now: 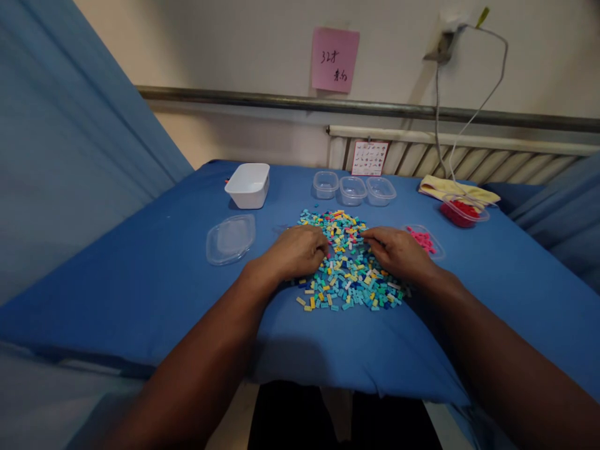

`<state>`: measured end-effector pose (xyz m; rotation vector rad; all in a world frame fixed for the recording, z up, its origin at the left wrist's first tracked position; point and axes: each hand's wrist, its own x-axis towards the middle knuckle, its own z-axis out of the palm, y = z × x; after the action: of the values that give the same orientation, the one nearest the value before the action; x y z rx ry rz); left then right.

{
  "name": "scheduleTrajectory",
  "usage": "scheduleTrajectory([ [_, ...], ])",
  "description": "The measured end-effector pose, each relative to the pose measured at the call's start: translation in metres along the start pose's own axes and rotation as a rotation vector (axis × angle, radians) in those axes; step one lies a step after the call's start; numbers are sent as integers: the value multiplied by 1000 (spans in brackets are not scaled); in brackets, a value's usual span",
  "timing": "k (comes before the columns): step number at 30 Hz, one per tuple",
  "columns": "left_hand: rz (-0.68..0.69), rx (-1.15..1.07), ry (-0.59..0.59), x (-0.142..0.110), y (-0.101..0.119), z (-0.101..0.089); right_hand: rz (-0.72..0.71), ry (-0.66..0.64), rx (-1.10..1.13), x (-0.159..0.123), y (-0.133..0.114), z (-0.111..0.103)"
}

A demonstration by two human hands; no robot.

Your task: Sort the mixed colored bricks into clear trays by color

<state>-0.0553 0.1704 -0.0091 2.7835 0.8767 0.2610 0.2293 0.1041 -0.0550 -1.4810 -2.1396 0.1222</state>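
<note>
A spread heap of small toy building bricks (351, 284) in teal, yellow, blue, white and pink lies on the blue-covered table. My left hand (300, 250) rests at the heap's left side, its fingers curled in; pink bricks show by the fingertips, and what they hold is hidden. From the right, my right hand (398, 253) reaches in with index finger and thumb close together at the bricks. Anything between those tips is too small to make out. Just beyond that hand sits a shallow clear container (440, 250) with pink bricks (423, 240) in it.
Three clear tubs (353, 191) stand along the back, near a small picture card (370, 157). A white bin (248, 187) and a clear lid (230, 240) are at left. At back right are a tub of red pieces (459, 214) and a yellow cloth (450, 187).
</note>
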Motion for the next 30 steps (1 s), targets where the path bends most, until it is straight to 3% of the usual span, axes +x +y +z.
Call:
scheduleTrajectory([
  [4,-57,35,-5,-2,2,-4,34,22,-20,10,-2,6],
  [11,114,77,-35,-2,4,-1,-29,-151,-98,31,-4,10],
  [22,46,-8,-49,-4,3,-1,-22,-261,-158,30,-9,-1],
  [27,14,-68,10,-4,3,-4,-46,-227,-198,29,-12,-4],
  [30,-97,-61,119,-3,0,-6,-34,-136,-179,27,-16,-2],
])
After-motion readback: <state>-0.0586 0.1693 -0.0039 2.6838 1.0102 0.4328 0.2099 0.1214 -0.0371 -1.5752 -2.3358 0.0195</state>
